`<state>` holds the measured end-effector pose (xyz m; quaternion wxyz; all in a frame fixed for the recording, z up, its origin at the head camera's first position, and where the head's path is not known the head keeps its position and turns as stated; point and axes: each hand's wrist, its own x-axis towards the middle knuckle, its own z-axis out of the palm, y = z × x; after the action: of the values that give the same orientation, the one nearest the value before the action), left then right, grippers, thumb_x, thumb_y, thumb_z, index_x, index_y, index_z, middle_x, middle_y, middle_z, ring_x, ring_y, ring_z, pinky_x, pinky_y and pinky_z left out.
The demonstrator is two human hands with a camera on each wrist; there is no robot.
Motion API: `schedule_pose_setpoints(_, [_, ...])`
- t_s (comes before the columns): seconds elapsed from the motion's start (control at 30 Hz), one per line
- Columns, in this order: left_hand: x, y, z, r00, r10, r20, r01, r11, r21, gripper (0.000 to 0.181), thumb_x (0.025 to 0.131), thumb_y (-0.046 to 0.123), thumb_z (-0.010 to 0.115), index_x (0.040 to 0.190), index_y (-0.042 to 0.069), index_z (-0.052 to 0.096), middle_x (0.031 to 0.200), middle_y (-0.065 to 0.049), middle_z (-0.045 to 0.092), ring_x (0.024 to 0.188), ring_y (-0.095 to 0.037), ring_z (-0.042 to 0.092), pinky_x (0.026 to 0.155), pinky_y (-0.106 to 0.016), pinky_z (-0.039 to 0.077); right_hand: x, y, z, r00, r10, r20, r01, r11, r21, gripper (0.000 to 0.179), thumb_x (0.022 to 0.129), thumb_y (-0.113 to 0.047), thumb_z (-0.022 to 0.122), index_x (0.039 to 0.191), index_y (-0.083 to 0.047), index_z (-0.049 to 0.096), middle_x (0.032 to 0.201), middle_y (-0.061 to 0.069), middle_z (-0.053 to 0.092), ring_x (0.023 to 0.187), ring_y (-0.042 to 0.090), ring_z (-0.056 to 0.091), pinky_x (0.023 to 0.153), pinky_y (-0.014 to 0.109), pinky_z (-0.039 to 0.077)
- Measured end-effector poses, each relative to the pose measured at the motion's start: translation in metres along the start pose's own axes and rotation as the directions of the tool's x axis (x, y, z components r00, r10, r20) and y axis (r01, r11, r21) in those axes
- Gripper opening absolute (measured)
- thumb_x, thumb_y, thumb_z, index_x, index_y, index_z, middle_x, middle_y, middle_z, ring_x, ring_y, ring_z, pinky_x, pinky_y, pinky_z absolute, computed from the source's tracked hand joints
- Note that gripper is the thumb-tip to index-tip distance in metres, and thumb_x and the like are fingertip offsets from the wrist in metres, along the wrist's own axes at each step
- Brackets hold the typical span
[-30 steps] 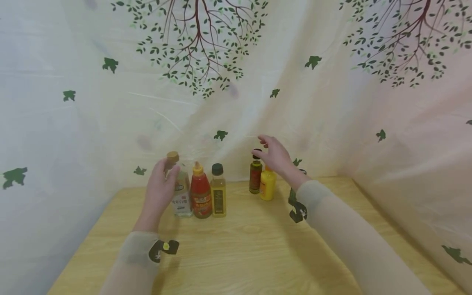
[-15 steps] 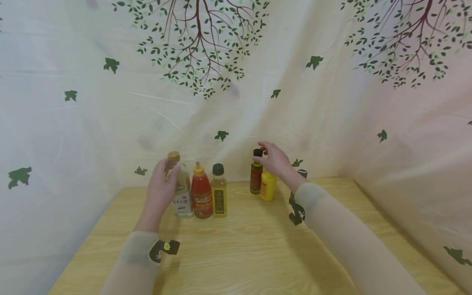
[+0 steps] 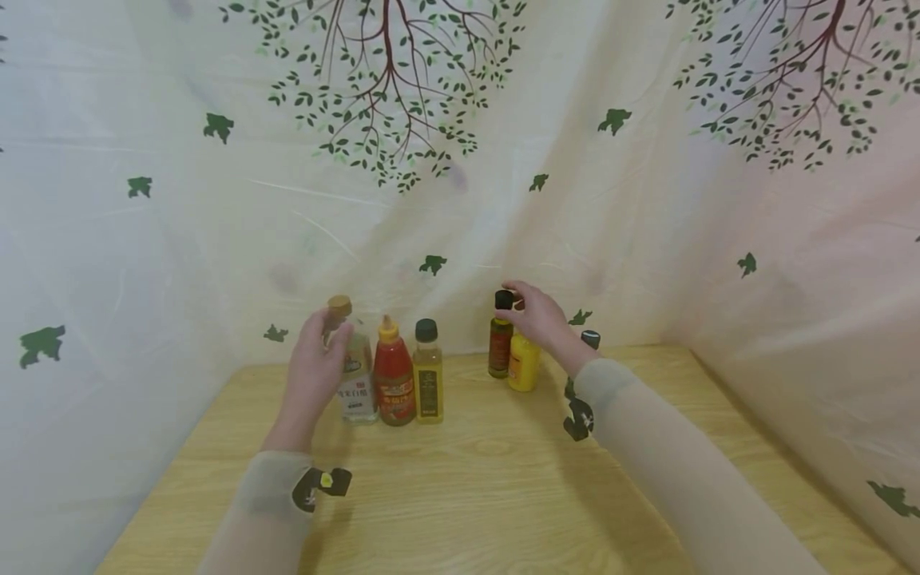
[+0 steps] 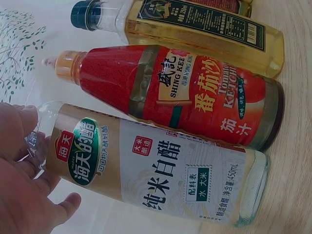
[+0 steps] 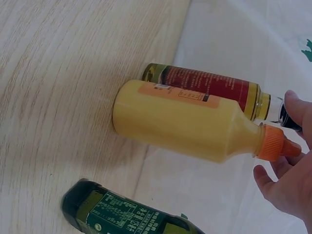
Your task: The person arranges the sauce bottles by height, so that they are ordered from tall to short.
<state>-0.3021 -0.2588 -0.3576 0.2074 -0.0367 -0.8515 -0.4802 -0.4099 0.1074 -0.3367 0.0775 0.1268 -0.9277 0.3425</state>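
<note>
At the left, my left hand (image 3: 314, 359) grips the neck of a white rice vinegar bottle (image 3: 359, 399); the left wrist view shows its fingers around the clear neck (image 4: 36, 144). The bottle stands upright beside a red tomato ketchup bottle (image 3: 394, 387). My right hand (image 3: 542, 319) is at the top of a slim oil bottle (image 3: 501, 351), thumb and fingers pinching its black cap (image 3: 504, 299). A yellow squeeze bottle (image 5: 180, 122) with an orange nozzle stands in front of that bottle, under the hand. The far fingertips on the cap are partly hidden.
Right of the ketchup stands a golden oil bottle (image 3: 428, 387) with a dark green cap. A dark green bottle (image 5: 126, 214) is near the right forearm, mostly covered in the head view. Leaf-printed sheeting (image 3: 460, 216) hangs behind the wooden table (image 3: 446, 495).
My right hand has come down a little and its thumb and fingers have closed in on the slim oil bottle's cap. The left hand keeps its hold on the vinegar bottle.
</note>
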Motion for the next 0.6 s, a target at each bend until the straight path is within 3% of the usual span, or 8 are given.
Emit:
schedule_pose_setpoints(0.2, [-0.0004, 0.0015, 0.0, 1.0, -0.008, 0.003, 0.008, 1.0, 0.0, 0.067, 0.118, 0.043, 0.051, 0.169, 0.002, 0.034, 0.164, -0.024, 0.048, 0.159, -0.047, 0.036, 0.129, -0.068, 0.03, -0.0002, 0.0026, 0.0006, 1.0, 0.014, -0.005, -0.014, 1.0, 0.014, 0.063, 0.109, -0.033, 0.074, 0.165, -0.018, 0.049, 0.151, 0.019, 0.062, 0.137, 0.038, 0.059, 0.115, 0.058, 0.052])
schedule_pose_setpoints(0.6, [-0.0012, 0.0006, 0.0009, 1.0, -0.001, 0.005, 0.001, 1.0, -0.01, 0.063, 0.118, 0.042, 0.051, 0.166, 0.002, 0.039, 0.163, -0.023, 0.048, 0.159, -0.047, 0.035, 0.13, -0.067, 0.029, -0.0009, 0.0029, 0.0034, 0.999, 0.003, -0.035, -0.002, 1.0, 0.005, 0.059, 0.108, -0.028, 0.075, 0.161, -0.016, 0.053, 0.132, 0.017, 0.069, 0.119, 0.037, 0.066, 0.106, 0.055, 0.058])
